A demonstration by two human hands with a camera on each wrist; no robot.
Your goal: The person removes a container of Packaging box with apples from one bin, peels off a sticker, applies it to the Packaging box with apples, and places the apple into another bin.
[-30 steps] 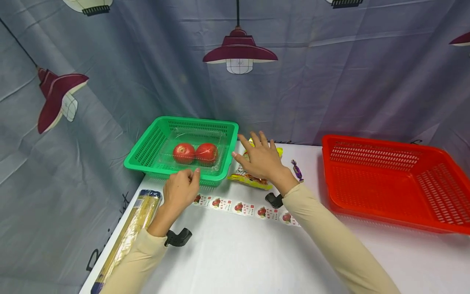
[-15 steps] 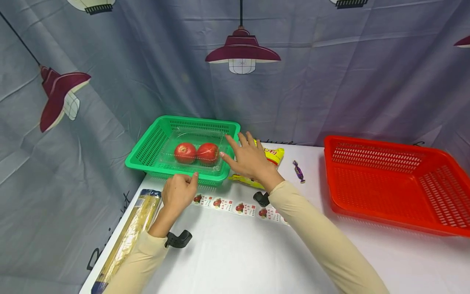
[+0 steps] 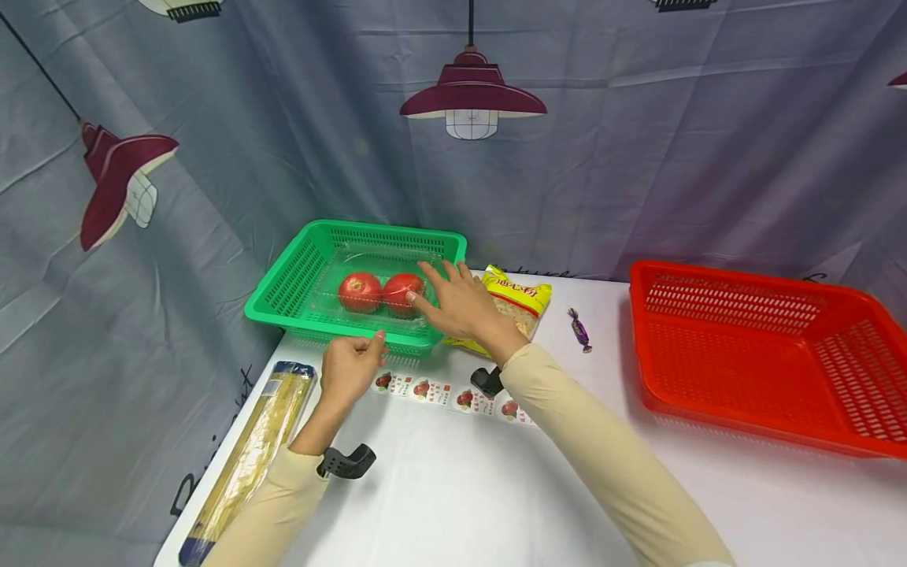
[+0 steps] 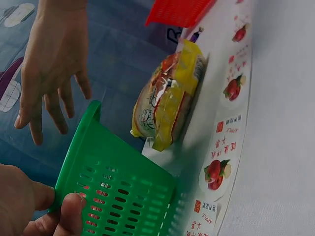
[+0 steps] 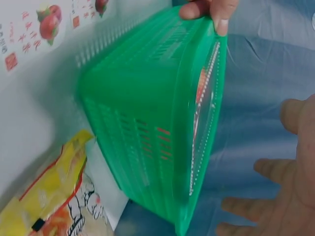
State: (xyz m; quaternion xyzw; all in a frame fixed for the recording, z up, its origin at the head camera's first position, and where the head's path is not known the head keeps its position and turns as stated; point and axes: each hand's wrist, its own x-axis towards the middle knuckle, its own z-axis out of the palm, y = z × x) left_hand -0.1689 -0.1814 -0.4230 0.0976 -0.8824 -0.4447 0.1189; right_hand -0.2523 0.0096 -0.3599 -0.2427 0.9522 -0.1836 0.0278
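Observation:
In the head view a green basket (image 3: pixel 390 230) stands at the back left of the table. Inside it is a clear plastic box (image 3: pixel 364 252) with two red apples (image 3: pixel 360 293) in it. My left hand (image 3: pixel 349 370) pinches the basket's front rim between thumb and fingers, as the left wrist view shows on the green rim (image 4: pixel 74 152). Above the basket's right end my right hand (image 3: pixel 460 303) is spread, fingers extended, holding nothing. The right wrist view has this hand (image 5: pixel 280 191) apart from the basket side.
Right of the basket lies a yellow snack bag (image 3: pixel 523 299), with a purple wrapped candy (image 3: pixel 579 331) beyond it. A strip of apple labels (image 3: pixel 464 398) runs in front. A long golden package (image 3: pixel 258 449) lies left. At right stands a red basket (image 3: pixel 708 370).
My right hand has moved left, from over the snack bag to above the green basket's right end, uncovering more of the bag. My left hand stays at the front rim.

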